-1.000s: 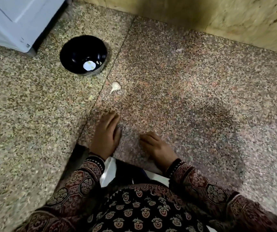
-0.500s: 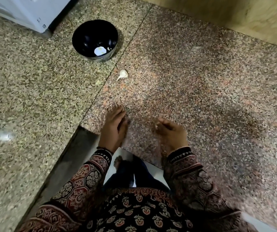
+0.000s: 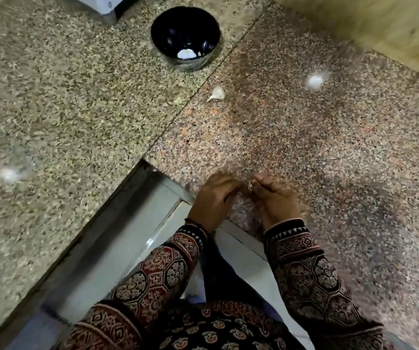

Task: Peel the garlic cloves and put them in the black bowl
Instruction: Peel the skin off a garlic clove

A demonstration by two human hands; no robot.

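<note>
**Hands meet at the tabletop's edge; one clove lies loose near the bowl**

The speckled granite tabletop (image 3: pixel 304 147) fills most of the view. It is made of a reddish slab on the right and a grey-green slab (image 3: pixel 64 109) on the left, which meet at a diagonal seam. A yellowish wall (image 3: pixel 380 26) runs along the far right, and pale floor tiles (image 3: pixel 132 236) show below the tabletop's near edge. The person's patterned sleeves (image 3: pixel 304 269) reach up from the bottom of the frame. A corner of a white appliance (image 3: pixel 97 3) shows at the top left.

The black bowl (image 3: pixel 158 31) stands upright on the grey-green slab, just beside the seam and near the appliance. A pale patch lies in its bottom; whether that is glare or contents cannot be told.

The left hand (image 3: pixel 213 198) and right hand (image 3: pixel 279 200) come together over the near edge of the reddish slab. The right hand's curled fingers pinch a small pale piece (image 3: pixel 250 187), too blurred to identify. The left hand's fingers bend towards it, but I cannot tell whether they grasp it.

One unpeeled garlic clove (image 3: pixel 217 93) lies on the reddish slab between the bowl and the hands, nearer the bowl and just right of the seam.
</note>
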